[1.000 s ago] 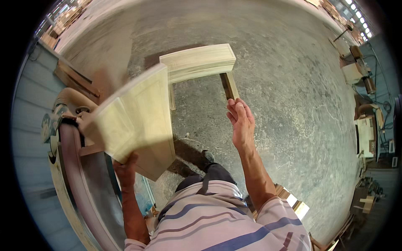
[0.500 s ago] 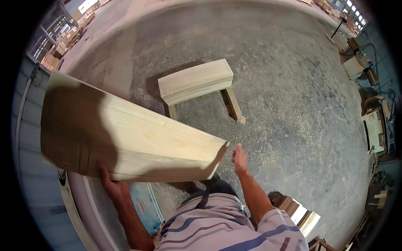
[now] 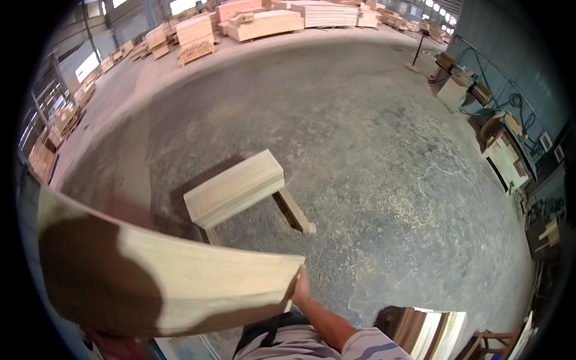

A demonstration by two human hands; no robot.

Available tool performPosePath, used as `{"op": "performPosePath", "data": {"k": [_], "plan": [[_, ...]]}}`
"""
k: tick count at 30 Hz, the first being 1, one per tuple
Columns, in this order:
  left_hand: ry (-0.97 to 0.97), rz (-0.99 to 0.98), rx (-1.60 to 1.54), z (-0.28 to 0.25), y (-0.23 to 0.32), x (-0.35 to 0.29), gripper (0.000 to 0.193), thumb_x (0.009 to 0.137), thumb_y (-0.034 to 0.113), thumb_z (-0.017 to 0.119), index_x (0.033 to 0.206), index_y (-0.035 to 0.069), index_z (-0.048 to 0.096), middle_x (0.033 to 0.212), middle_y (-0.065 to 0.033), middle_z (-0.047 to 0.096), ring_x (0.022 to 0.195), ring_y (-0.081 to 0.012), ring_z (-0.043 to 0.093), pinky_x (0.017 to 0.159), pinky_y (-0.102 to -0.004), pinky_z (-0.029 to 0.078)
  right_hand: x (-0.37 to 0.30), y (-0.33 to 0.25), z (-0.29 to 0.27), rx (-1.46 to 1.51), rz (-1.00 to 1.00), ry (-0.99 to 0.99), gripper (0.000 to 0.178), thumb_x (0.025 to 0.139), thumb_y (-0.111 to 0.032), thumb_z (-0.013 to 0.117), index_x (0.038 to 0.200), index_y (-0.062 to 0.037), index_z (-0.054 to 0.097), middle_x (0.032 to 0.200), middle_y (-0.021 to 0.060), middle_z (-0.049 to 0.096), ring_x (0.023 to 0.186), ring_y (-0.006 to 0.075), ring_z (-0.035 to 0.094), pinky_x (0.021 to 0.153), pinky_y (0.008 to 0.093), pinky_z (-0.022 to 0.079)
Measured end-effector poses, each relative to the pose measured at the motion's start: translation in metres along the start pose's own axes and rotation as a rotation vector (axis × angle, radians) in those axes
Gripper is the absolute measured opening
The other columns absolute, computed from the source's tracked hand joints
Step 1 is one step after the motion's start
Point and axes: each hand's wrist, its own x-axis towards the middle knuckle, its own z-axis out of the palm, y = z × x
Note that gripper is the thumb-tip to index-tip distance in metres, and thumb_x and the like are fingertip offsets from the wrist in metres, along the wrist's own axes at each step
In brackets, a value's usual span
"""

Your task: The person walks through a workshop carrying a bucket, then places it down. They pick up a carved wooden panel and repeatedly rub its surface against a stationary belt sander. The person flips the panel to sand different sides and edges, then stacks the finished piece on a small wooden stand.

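A long, pale wooden panel (image 3: 222, 273) with a bevelled face spans the lower left, a dark shadow over its left part. My right hand (image 3: 302, 289) is closed on its narrow right end. At the panel's lower edge, my left hand (image 3: 114, 343) shows only as a dim, blurred patch, and the panel hides most of its fingers. Beyond the panel, a similar but shorter-looking wooden piece (image 3: 237, 189) rests on two wooden bearers; the right bearer (image 3: 294, 211) sticks out towards me.
Stacked boards (image 3: 423, 330) stand at lower right, beside a wooden frame (image 3: 489, 345). Benches and equipment (image 3: 507, 157) line the right wall. Timber stacks (image 3: 267, 24) stand along the far side, and more timber (image 3: 66, 123) lies at far left. Concrete floor (image 3: 360, 150) stretches between them.
My right hand, apart from the panel before, has come onto its right end. The view has tilted up, so the panel and the piece on the floor appear lower and further left.
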Motion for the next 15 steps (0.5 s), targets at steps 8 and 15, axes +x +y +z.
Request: {"op": "performPosePath", "data": {"k": [8, 15], "plan": [[-0.060, 0.426, 0.206, 0.017, -0.032, 0.109, 0.041, 0.084, 0.030, 0.054, 0.109, -0.002, 0.055, 0.107, -0.0152, 0.058, 0.098, -0.0269, 0.055, 0.083, -0.0426, 0.045, 0.031, -0.042, -0.001, 0.014, -0.139, 0.064, 0.062, 0.087, -0.050, 0.048, 0.123, -0.0007, 0.047, 0.120, 0.0132, 0.052, 0.106, 0.0240, 0.052, 0.091, 0.0351, 0.040], [-0.231, 0.014, 0.193, 0.017, -0.127, 0.213, 0.044, 0.089, 0.033, 0.046, 0.114, -0.002, 0.052, 0.111, -0.0171, 0.052, 0.098, -0.0273, 0.052, 0.085, -0.0406, 0.042, 0.012, -0.110, 0.059, -0.149, -0.284, 0.335, 0.062, 0.088, -0.049, 0.047, 0.118, 0.0045, 0.052, 0.114, 0.0154, 0.055, 0.102, 0.0226, 0.054, 0.087, 0.0331, 0.042]]}}
